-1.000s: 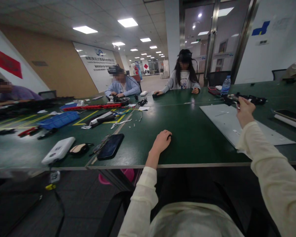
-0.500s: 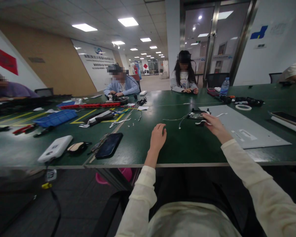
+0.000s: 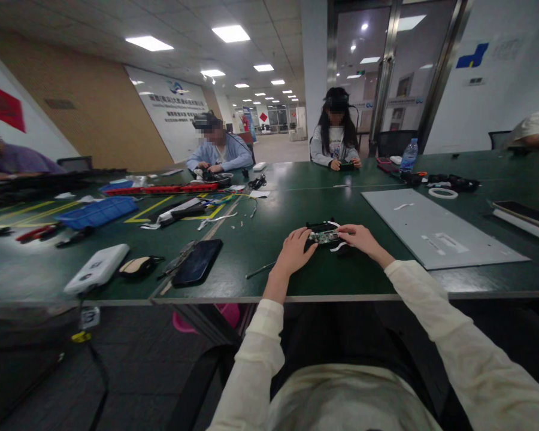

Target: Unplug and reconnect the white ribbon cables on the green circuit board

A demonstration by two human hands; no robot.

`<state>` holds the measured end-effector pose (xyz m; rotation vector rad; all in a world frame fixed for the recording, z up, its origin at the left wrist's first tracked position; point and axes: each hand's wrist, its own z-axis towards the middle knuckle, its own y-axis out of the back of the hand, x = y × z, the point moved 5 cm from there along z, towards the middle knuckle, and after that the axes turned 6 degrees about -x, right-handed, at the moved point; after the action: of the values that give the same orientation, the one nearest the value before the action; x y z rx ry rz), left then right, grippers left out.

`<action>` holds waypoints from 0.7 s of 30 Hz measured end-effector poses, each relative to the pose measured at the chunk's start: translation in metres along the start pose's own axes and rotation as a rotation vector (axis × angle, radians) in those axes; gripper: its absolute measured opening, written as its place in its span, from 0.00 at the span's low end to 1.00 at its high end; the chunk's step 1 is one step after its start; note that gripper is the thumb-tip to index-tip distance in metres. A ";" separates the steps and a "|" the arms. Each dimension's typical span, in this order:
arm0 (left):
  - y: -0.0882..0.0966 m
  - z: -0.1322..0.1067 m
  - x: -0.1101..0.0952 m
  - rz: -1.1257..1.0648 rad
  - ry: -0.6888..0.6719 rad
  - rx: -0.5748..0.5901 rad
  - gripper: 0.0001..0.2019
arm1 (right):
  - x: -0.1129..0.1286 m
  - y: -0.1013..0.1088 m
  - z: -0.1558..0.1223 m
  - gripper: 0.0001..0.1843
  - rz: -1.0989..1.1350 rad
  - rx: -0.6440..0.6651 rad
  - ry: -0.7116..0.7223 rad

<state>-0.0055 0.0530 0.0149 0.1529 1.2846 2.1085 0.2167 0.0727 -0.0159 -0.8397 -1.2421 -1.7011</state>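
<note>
Between my hands, in front of me on the green table, is a circuit board (image 3: 325,237) with black parts around it and white strips at its right side. My left hand (image 3: 296,251) is closed on the board's left edge, its fingertips bent over it. At the right edge, my right hand (image 3: 360,240) pinches the board near the white strips. A thin cable (image 3: 259,270) sticks out to the left from under my left hand. What lies beneath the board is partly hidden by my fingers.
A grey panel (image 3: 431,230) lies to the right, beside a white tape ring (image 3: 442,193). Leftward are a phone (image 3: 197,262), a white device (image 3: 97,268) and a blue tray (image 3: 99,213). Two people sit across the green table (image 3: 251,281); others sit at both sides.
The circuit board has come left and nearer with my right hand, off the grey panel's edge. My left hand has moved slightly right and taken hold of its left side.
</note>
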 end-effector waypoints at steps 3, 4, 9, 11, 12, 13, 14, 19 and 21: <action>-0.009 -0.002 0.005 0.013 -0.004 0.096 0.21 | -0.001 0.008 0.000 0.11 -0.133 -0.073 0.088; -0.010 -0.003 0.006 0.009 -0.011 0.107 0.20 | -0.001 0.010 0.000 0.12 -0.145 -0.082 0.092; -0.008 -0.003 0.006 -0.016 -0.041 0.099 0.19 | 0.002 0.020 -0.006 0.12 -0.237 -0.124 0.131; -0.007 -0.003 0.004 -0.017 -0.042 0.100 0.19 | 0.001 0.023 -0.006 0.12 -0.274 -0.142 0.134; -0.007 -0.002 0.004 -0.015 -0.040 0.100 0.19 | 0.000 0.025 -0.005 0.12 -0.273 -0.149 0.126; -0.006 -0.003 0.004 -0.012 -0.039 0.100 0.19 | -0.002 0.027 -0.004 0.11 -0.261 -0.156 0.117; -0.006 -0.003 0.003 -0.008 -0.039 0.102 0.19 | -0.005 0.029 -0.002 0.11 -0.242 -0.161 0.107; -0.006 -0.004 0.003 0.009 -0.043 0.121 0.20 | -0.046 0.069 0.023 0.12 -0.032 -0.157 -0.098; -0.007 -0.004 0.003 0.018 -0.043 0.131 0.20 | -0.072 0.103 0.036 0.16 0.092 -0.191 -0.264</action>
<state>-0.0062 0.0540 0.0065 0.2654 1.4005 2.0253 0.3418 0.1096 -0.0285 -1.2505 -1.2032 -1.6927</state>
